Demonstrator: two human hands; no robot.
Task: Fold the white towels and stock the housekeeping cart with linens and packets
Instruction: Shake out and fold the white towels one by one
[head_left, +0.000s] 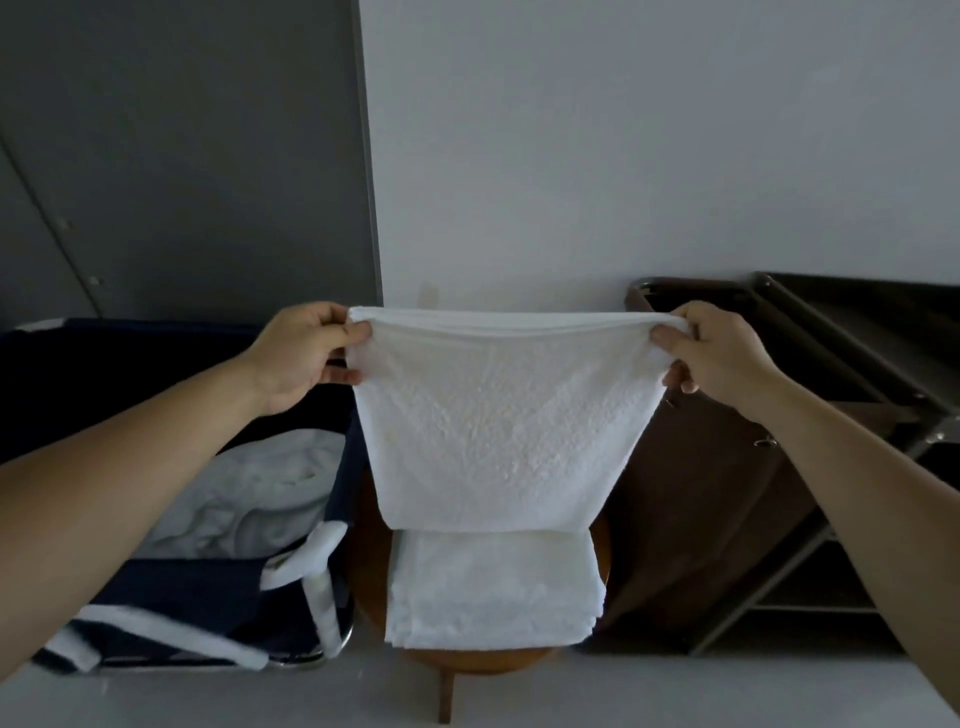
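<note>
A white towel (498, 426) hangs doubled over in front of me, stretched flat between both hands. My left hand (306, 353) pinches its upper left corner and my right hand (711, 348) pinches its upper right corner. Below it, a stack of folded white towels (493, 592) lies on a round wooden stool (371, 561). The dark housekeeping cart (841, 364) stands to the right, its fabric bag side (701, 493) facing the stool.
A navy laundry bin (208, 577) with white straps stands at the left and holds crumpled white linen (244, 499). A white wall is behind the stool and a grey door at the back left. Pale floor runs along the bottom.
</note>
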